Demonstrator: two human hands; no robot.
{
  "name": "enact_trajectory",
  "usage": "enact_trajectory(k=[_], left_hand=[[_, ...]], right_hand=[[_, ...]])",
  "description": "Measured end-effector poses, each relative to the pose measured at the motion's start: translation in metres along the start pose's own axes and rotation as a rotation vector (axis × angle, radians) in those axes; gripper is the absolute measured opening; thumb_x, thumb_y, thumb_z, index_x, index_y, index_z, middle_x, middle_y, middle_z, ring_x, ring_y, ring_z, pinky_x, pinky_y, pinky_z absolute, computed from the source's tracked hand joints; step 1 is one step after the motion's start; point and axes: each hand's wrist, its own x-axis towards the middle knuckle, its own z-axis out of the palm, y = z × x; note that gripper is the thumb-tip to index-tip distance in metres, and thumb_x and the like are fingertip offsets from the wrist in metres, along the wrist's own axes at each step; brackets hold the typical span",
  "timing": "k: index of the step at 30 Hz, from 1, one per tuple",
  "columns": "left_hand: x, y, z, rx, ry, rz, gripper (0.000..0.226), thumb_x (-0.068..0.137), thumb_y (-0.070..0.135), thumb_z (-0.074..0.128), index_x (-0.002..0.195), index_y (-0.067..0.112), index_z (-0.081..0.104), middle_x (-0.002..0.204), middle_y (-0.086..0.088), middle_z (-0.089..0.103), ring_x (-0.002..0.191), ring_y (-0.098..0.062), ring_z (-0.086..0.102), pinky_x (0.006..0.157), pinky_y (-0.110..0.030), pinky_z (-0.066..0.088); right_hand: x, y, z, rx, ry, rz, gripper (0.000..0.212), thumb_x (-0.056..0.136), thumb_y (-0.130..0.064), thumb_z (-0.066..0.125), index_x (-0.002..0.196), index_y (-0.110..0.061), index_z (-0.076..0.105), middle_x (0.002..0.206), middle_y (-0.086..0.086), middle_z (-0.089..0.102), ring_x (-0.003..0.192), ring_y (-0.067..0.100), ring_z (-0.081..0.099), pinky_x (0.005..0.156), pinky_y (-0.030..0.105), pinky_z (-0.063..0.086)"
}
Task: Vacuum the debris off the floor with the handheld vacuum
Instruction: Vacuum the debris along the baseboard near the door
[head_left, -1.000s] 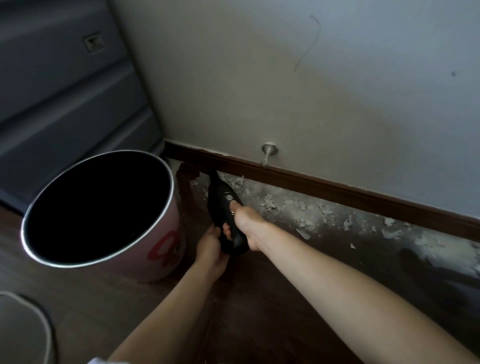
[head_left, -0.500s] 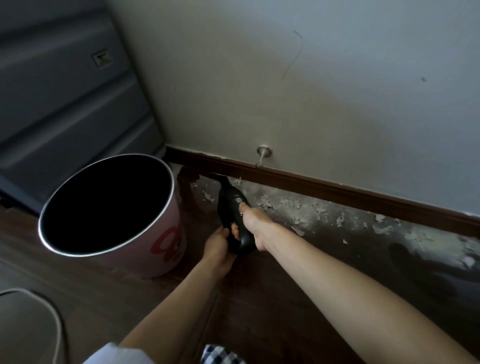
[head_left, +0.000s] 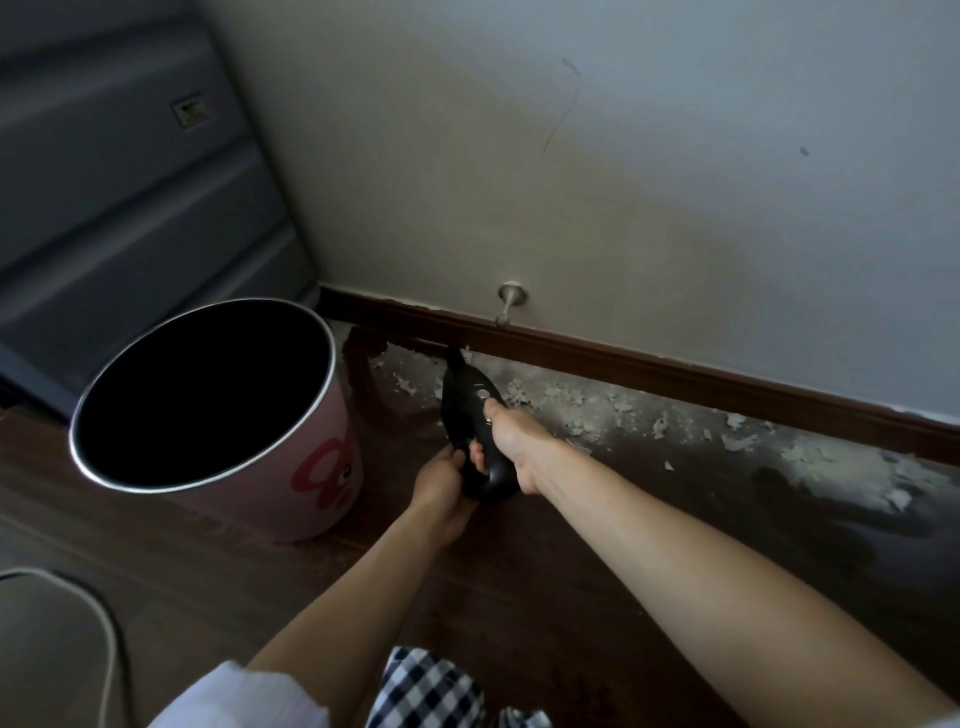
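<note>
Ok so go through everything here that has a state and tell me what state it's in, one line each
handheld vacuum: held in both hands, nozzle down at the baseboard
right hand: grips the vacuum's handle, thumb by the button
left hand: holds the vacuum's rear end
debris: scattered on the floor along the baseboard, mostly right of the nozzle
pink bin: upright, open, inside too dark to see
door stop: fixed to the wall

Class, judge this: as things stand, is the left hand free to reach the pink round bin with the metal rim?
Probably yes: the left hand holds the black handheld vacuum, but the pink bin stands close beside it, nothing between.
</note>
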Motion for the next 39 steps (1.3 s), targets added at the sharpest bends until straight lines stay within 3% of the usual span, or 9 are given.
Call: enact_trajectory(k=[18, 24, 30, 34, 39], left_hand=[[-0.015, -0.024, 0.010, 0.020, -0.054, -0.021, 0.036, 0.103, 0.005, 0.033, 0.134, 0.007, 0.051, 0.124, -0.022, 0.062, 0.118, -0.038, 0.057, 0.107, -0.052, 0.041], [-0.019, -0.029, 0.018, 0.036, -0.083, -0.026, 0.038, 0.104, 0.004, 0.032, 0.139, 0.006, 0.047, 0.124, -0.022, 0.060, 0.099, -0.030, 0.061, 0.097, -0.044, 0.047], [-0.019, -0.031, 0.032, 0.125, -0.124, -0.045, 0.037, 0.104, 0.004, 0.032, 0.135, 0.004, 0.051, 0.119, -0.020, 0.063, 0.096, -0.029, 0.062, 0.085, -0.040, 0.051], [-0.020, -0.037, 0.037, 0.118, -0.151, -0.069, 0.037, 0.104, 0.005, 0.032, 0.136, 0.005, 0.051, 0.126, -0.023, 0.061, 0.115, -0.037, 0.058, 0.100, -0.047, 0.046], [-0.019, -0.048, 0.037, 0.126, -0.155, -0.074, 0.037, 0.103, 0.004, 0.034, 0.136, 0.006, 0.051, 0.125, -0.022, 0.062, 0.114, -0.036, 0.059, 0.100, -0.047, 0.047]], right_hand=[[-0.021, 0.015, -0.027, 0.004, 0.023, -0.016, 0.045, 0.103, -0.037, 0.038, 0.129, 0.000, 0.045, 0.069, 0.011, 0.054, 0.047, 0.015, 0.049, 0.037, 0.019, 0.043], [-0.024, 0.016, -0.038, 0.039, 0.050, -0.005, 0.046, 0.102, -0.037, 0.040, 0.129, -0.001, 0.045, 0.070, 0.012, 0.055, 0.042, 0.014, 0.050, 0.037, 0.019, 0.044], [-0.028, 0.013, -0.051, 0.100, 0.098, 0.014, 0.047, 0.102, -0.037, 0.041, 0.130, 0.000, 0.045, 0.075, 0.013, 0.056, 0.046, 0.014, 0.051, 0.035, 0.018, 0.043], [-0.032, 0.015, -0.058, 0.103, 0.116, 0.015, 0.046, 0.102, -0.037, 0.041, 0.130, -0.001, 0.045, 0.076, 0.013, 0.056, 0.048, 0.014, 0.050, 0.036, 0.018, 0.044], [-0.038, 0.021, -0.063, 0.105, 0.134, -0.001, 0.044, 0.102, -0.037, 0.041, 0.130, -0.003, 0.044, 0.075, 0.013, 0.055, 0.045, 0.014, 0.051, 0.036, 0.018, 0.044]])
